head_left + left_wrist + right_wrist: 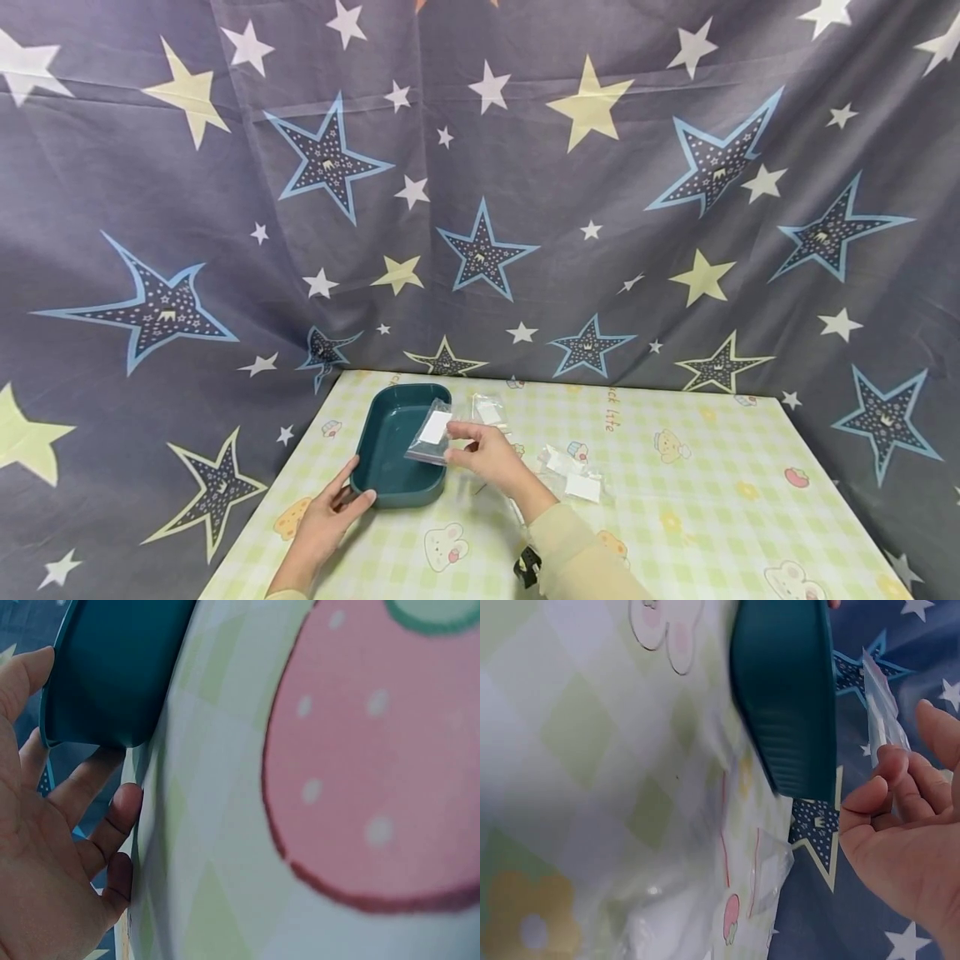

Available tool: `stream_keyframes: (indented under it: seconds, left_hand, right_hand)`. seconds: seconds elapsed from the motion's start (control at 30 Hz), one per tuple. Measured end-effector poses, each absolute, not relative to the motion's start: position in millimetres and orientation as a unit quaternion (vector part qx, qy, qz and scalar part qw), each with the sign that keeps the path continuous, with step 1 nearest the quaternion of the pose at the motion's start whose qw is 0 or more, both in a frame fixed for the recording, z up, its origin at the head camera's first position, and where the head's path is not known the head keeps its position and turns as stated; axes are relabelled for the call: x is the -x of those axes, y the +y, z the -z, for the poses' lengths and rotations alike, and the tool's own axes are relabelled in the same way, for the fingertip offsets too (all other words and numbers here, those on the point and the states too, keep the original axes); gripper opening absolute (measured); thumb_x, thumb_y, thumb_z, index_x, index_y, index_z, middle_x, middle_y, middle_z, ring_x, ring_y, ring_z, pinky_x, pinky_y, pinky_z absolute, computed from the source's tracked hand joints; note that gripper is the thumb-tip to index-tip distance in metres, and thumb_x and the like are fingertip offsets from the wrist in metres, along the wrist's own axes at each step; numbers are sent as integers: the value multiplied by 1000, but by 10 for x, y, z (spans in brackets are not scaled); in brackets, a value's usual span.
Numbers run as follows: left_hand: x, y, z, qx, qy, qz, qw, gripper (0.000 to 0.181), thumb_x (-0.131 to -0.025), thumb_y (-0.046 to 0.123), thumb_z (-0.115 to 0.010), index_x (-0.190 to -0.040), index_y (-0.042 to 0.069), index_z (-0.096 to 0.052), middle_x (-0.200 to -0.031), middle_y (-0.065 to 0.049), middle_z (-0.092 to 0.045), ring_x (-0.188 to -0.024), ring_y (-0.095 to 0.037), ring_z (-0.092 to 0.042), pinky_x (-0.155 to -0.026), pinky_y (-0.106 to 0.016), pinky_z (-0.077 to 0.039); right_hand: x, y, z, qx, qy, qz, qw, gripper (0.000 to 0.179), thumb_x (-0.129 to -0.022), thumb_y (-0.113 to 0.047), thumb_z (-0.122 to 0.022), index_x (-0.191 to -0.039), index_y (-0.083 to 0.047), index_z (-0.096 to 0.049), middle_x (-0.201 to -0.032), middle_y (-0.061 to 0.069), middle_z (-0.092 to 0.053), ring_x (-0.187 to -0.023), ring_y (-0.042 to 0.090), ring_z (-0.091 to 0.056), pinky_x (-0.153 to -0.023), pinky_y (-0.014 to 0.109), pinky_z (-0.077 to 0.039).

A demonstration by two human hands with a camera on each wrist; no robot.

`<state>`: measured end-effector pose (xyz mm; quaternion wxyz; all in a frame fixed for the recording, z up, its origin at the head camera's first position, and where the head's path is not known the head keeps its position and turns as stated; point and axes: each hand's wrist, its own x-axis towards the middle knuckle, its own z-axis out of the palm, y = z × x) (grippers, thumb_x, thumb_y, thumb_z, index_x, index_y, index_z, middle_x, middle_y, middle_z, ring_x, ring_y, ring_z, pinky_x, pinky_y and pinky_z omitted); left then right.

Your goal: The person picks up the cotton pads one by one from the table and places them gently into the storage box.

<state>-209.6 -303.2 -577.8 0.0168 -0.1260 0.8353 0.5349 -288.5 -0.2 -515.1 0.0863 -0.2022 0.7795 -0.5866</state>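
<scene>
A teal rectangular plastic tray stands on the table. My left hand grips its near left corner, thumb on the near side and fingers along the left side. In the left wrist view, the other fingers are bent near the table edge. Above the tray's right side, my right hand pinches a small clear plastic bag with a white label, between thumb and fingers. The right wrist view shows this bag raised past the tray rim, apart from it. What the bag contains cannot be made out.
Several similar clear bags with white labels lie on the table: one right of the tray, others further right. A black object is beside the right sleeve. A star-patterned curtain hangs behind the checked tablecloth.
</scene>
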Motion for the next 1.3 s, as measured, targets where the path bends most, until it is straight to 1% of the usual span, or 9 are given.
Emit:
stream_keyframes:
  seconds: [0.13, 0.33, 0.4, 0.5, 0.73, 0.87, 1.0, 1.2, 1.3]
  left_hand:
    - [2094, -3035, 5781, 125, 830, -543, 16, 94, -92, 60, -80, -170, 35, -33, -165, -25, -46, -153, -44, -46, -115, -49, -55]
    - [2089, -3032, 5815, 123, 830, -543, 15, 92, -93, 57, -79, -170, 34, -33, -166, -26, -44, -152, -45, -47, -113, -49, -57]
    - [2085, -3030, 5824, 127, 831, -541, 16, 92, -93, 58, -79, -170, 34, -33, -165, -26, -44, -152, -45, -47, -113, -48, -57]
    - [2083, -3026, 5831, 130, 832, -539, 18, 92, -93, 58, -79, -169, 35, -33, -165, -26, -45, -152, -44, -47, -114, -49, -57]
    - [2084, -3003, 5784, 132, 833, -537, 22, 91, -93, 58, -79, -169, 36, -33, -169, -26, -39, -153, -46, -45, -114, -51, -56]
    - [2083, -3006, 5772, 130, 835, -535, 20, 91, -94, 57, -79, -170, 35, -33, -168, -27, -39, -153, -46, -45, -114, -51, -56]
    - [2089, -3015, 5770, 127, 836, -534, 17, 91, -94, 57, -78, -170, 35, -33, -168, -27, -40, -153, -45, -45, -115, -51, -55]
    - [2100, -3023, 5772, 127, 837, -532, 17, 92, -94, 58, -78, -170, 35, -32, -168, -27, -39, -154, -46, -44, -116, -51, -54]
    - [2098, -3021, 5765, 127, 837, -531, 17, 92, -94, 57, -78, -170, 34, -32, -168, -27, -39, -154, -46, -44, -116, -51, -54]
  right_hand:
    - [2869, -66, 5181, 210, 785, 575, 98, 53, -98, -18, -78, -148, -5, -65, -149, 11, -67, -92, 13, -63, -73, 19, -54]
    - [2830, -173, 5190, 226, 801, 543, 109, 54, -100, -19, -77, -150, -4, -62, -152, 11, -66, -100, 20, -67, -79, 22, -55]
    - [2812, -207, 5200, 231, 807, 532, 115, 54, -100, -18, -77, -150, -3, -62, -150, 13, -67, -99, 21, -68, -79, 23, -56]
    - [2793, -248, 5215, 236, 814, 517, 122, 54, -100, -18, -77, -150, -4, -62, -147, 13, -68, -96, 17, -67, -76, 23, -57]
    - [2775, -284, 5235, 232, 836, 481, 124, 57, -100, -23, -78, -152, -6, -61, -148, 15, -67, -89, 13, -65, -73, 25, -55]
    - [2775, -291, 5237, 234, 843, 468, 124, 58, -100, -24, -77, -153, -7, -60, -150, 15, -65, -85, 12, -62, -73, 25, -53]
    - [2769, -304, 5235, 231, 842, 471, 126, 57, -100, -24, -77, -152, -6, -60, -145, 15, -68, -81, 11, -59, -69, 25, -51]
    - [2758, -327, 5228, 243, 836, 478, 114, 51, -99, -21, -78, -144, 0, -66, -129, 16, -73, -92, 12, -59, -79, 25, -52]
    - [2755, -327, 5225, 247, 836, 477, 114, 50, -98, -21, -78, -143, 0, -67, -127, 16, -73, -91, 11, -58, -79, 24, -50]
